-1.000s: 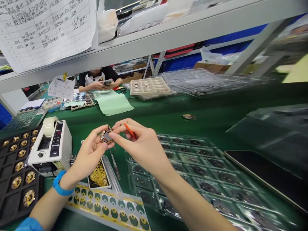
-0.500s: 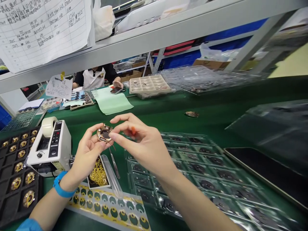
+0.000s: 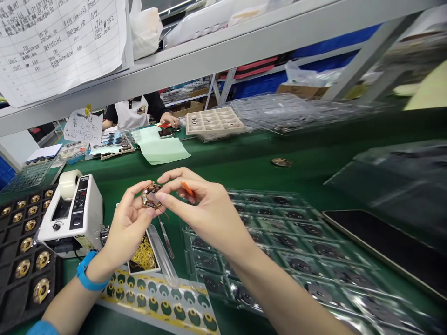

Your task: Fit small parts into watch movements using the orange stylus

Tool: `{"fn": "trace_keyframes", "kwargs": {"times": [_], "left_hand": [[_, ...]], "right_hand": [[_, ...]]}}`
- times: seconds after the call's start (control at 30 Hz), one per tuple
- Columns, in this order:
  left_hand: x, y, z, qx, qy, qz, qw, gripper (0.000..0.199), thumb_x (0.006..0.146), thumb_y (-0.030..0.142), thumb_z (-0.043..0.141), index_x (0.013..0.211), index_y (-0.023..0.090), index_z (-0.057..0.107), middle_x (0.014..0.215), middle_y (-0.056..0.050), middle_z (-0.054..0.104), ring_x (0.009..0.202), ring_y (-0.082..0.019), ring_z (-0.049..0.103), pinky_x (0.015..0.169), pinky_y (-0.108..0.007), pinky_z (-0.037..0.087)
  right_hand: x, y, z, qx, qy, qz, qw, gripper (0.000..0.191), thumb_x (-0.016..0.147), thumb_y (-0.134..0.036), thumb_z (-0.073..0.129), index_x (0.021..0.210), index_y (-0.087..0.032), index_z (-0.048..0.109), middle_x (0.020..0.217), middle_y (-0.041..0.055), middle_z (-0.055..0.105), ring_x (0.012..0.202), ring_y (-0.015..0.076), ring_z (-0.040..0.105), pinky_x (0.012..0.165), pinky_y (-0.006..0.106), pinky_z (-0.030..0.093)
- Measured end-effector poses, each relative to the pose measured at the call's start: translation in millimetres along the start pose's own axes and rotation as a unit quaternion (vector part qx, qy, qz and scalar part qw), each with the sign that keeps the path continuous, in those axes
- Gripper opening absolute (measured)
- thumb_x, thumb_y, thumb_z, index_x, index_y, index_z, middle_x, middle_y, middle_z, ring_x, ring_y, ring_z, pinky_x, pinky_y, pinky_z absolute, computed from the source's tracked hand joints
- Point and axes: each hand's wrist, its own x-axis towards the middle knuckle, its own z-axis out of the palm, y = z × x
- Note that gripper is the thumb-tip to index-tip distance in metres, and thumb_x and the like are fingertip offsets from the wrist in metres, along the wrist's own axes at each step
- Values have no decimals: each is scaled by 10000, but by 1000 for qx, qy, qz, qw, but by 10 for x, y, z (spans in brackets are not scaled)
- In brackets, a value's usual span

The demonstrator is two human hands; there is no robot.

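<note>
Between its thumb and fingers, my left hand (image 3: 131, 223) holds up a small round gold-rimmed part (image 3: 147, 201) that looks like a watch case, its open inner side showing dark pieces. My right hand (image 3: 209, 211) has its thumb and index finger pinched at the right side of that part. A slim orange piece (image 3: 187, 189) is tucked among the right hand's curled fingers; the rest of it is hidden. A thin reddish wire hangs below the part. Beneath the hands lie metal tweezers (image 3: 166, 238) and a shallow box of yellow rings (image 3: 142, 256).
A white tape dispenser (image 3: 89, 209) and black tray (image 3: 10, 284) of gold round parts stand left. A sticker sheet (image 3: 167, 307) lies in front. Clear blister trays (image 3: 258, 256) and a dark phone-like slab (image 3: 380, 246) are right. Across the bench sits a person (image 3: 131, 114).
The round part has tilted slightly in my left hand. More of the orange piece shows, now slanting between my right fingers. The person opposite has lowered a hand and phone to the bench.
</note>
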Motion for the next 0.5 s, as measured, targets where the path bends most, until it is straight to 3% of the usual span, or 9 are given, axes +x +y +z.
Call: {"fn": "trace_keyframes", "kwargs": {"times": [0.37,0.5], "left_hand": [[-6,-9,-2,23,0,0,1000,351,881,283,666,1198,213,533,1156,-77,683,1141,-238,623,1015,-399,524],[-4,-13,-9,23,-1,5,1000,359,878,286,670,1203,211,534,1174,-84,678,1161,-252,614,1016,-406,522]], "right_hand": [[3,-10,-30,-45,-4,-13,999,154,785,-244,625,641,-192,642,843,52,627,668,139,540,612,274,460],[18,-12,-50,-9,-28,1,1000,162,779,-253,624,632,-185,630,828,49,624,671,140,541,611,277,446]]}}
